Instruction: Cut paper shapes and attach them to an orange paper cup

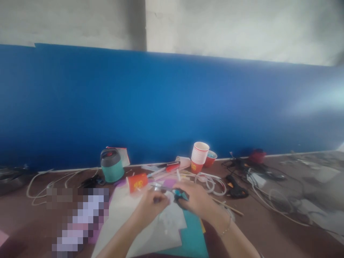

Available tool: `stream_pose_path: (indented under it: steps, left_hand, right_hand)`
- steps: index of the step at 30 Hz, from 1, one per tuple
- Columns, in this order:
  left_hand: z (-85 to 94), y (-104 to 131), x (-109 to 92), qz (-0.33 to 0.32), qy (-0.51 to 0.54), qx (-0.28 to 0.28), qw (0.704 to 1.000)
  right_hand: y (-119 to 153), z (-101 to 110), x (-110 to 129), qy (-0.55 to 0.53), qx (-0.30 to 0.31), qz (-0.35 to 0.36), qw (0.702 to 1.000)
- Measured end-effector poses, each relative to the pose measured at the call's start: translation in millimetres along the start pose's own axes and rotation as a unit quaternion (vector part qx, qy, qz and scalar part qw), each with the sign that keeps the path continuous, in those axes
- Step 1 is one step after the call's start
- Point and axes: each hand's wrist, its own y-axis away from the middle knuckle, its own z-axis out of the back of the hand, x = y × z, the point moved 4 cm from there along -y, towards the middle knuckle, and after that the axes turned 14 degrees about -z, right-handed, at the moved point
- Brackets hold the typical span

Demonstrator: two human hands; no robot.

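My right hand (195, 199) is closed around the dark and teal handles of a pair of scissors (165, 188), whose blades point left. Close beside the blades, my left hand (150, 208) has its fingers pinched together; what lies in them is too blurred to name. Under both hands are white paper sheets (139, 229), over a teal sheet (195, 238). Just beyond my left hand a red paper cup (137, 182) with yellow print lies on its side.
Behind stand a teal jar with a grey lid (112, 168) and a stack of paper cups (199, 156). A black glue gun (236, 188) and tangled cables (268, 182) lie to the right. A blue partition (161, 104) borders the brown table (32, 222).
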Motion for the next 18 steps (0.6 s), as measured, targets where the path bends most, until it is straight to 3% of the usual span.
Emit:
stream_pose_path:
  steps: [7, 11, 18]
  left_hand:
    - [-0.5, 1, 3, 0.022, 0.038, 0.027, 0.999]
    - [1.0, 2, 5, 0.007, -0.026, 0.021, 0.999]
    - [-2.2, 4, 13, 0.022, -0.125, 0.015, 0.992]
  right_hand:
    - [0, -1, 1, -0.03, 0.029, -0.012, 0.999]
    - [-2, -3, -4, -0.058, 0.035, -0.045, 0.997]
    - [0, -3, -2, -0.035, 0.015, -0.032, 0.999]
